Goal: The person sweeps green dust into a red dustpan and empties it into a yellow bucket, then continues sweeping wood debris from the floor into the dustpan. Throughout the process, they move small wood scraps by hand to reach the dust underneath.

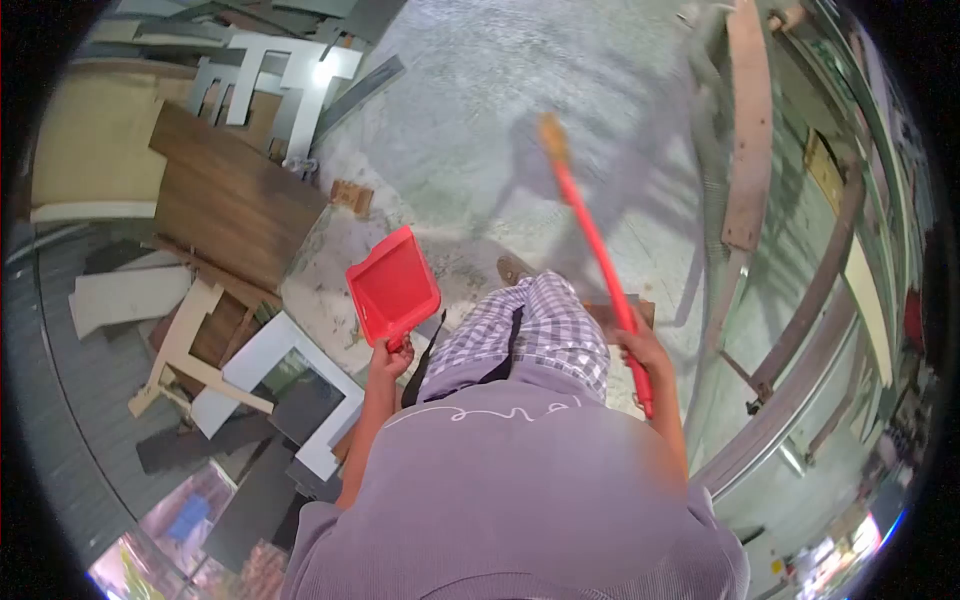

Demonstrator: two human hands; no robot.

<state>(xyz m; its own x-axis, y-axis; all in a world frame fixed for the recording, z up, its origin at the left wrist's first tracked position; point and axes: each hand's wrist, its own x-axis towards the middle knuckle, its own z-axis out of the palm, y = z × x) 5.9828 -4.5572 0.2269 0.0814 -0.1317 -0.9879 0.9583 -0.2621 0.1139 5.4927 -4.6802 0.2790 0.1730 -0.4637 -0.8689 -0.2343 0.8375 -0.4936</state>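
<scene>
My left hand (390,358) grips the handle of a red plastic dustpan (392,285), held out in front of me above the floor. My right hand (640,350) is closed around the red handle of a broom (590,235); its bristle head points away from me over the grey concrete floor (480,110). One leg in checked trousers (535,325) steps forward between the two hands, and my lilac shirt fills the lower middle of the view.
Offcuts lie heaped on the left: a dark brown wooden board (225,195), white frame pieces (290,70), pale panels (125,295) and dark sheets. Long planks and metal bars (750,130) lean along the right side. A small brick-like block (350,195) sits on the floor.
</scene>
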